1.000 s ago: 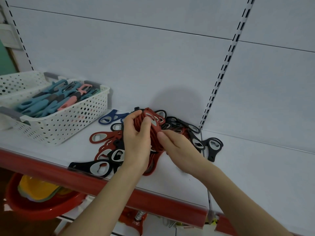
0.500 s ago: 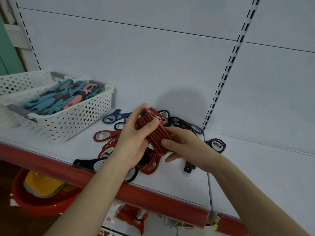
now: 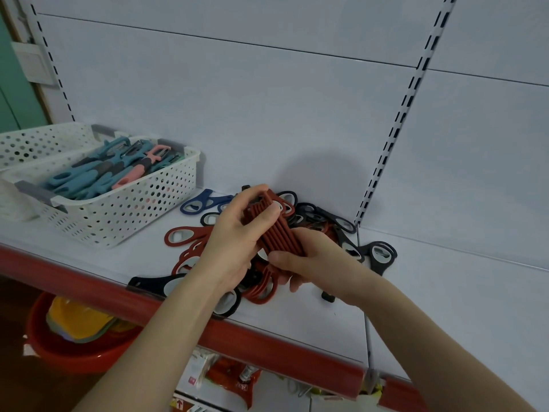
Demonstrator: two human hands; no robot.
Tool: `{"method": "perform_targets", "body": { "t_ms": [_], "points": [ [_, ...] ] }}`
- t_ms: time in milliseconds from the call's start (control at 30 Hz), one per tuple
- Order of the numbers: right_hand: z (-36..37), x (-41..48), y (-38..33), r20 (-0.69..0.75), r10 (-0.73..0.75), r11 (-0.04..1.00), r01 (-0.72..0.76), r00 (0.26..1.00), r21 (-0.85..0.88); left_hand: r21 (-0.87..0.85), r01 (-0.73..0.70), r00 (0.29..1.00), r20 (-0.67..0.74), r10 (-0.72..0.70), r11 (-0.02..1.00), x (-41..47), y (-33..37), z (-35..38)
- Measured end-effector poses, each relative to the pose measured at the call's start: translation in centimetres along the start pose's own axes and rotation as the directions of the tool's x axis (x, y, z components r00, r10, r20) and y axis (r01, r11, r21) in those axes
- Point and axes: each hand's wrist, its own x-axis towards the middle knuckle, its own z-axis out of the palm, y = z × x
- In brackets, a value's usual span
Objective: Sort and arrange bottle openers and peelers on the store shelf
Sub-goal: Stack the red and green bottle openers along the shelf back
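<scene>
A stack of red bottle openers is held edge-up between both hands above the white shelf. My left hand grips its upper end, thumb across the top edges. My right hand holds the lower end from the right. Under and around the hands lies a loose pile of openers: red ones, black ones and a blue one. A white perforated basket at the left holds blue, grey and pink peelers.
The shelf has a red front edge. A slotted upright runs up the back panel right of the pile. A second white basket stands behind the first. Below the shelf sit a red basin and packaged goods.
The stack has tilted from upright to slanting down to the right. My right hand moved from its side to under its lower end; my left thumb slid along the top.
</scene>
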Motion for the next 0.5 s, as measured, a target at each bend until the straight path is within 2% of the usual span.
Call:
{"method": "perform_targets", "body": {
  "t_ms": [67, 200, 300, 400, 500],
  "points": [
    [-0.4, -0.1, 0.0, 0.038, -0.010, 0.999, 0.009, 0.999, 0.043, -0.028, 0.008, 0.999, 0.039, -0.007, 1.000, 0.0, 0.2, -0.5],
    [-0.7, 0.1, -0.2, 0.063, -0.011, 0.997, 0.006, 0.998, 0.071, -0.096, 0.002, 1.000, 0.025, 0.001, 0.995, -0.1, 0.1, -0.6],
    [-0.1, 0.5, -0.3, 0.046, 0.020, 0.998, -0.023, 0.999, 0.066, 0.010, -0.032, 0.999, -0.029, 0.032, 0.999, 0.0, -0.2, -0.6],
    [0.7, 1.0, 0.0, 0.001, 0.027, 0.999, -0.027, 1.000, -0.024, 0.156, -0.052, 0.996, -0.064, 0.063, 0.986, 0.3, -0.3, -0.8],
    [0.3, 1.1, -0.3, 0.014, 0.012, 1.000, -0.012, 1.000, -0.026, 0.127, -0.033, 0.999, -0.021, 0.036, 0.991, 0.4, 0.3, -1.1]
  ]
}}
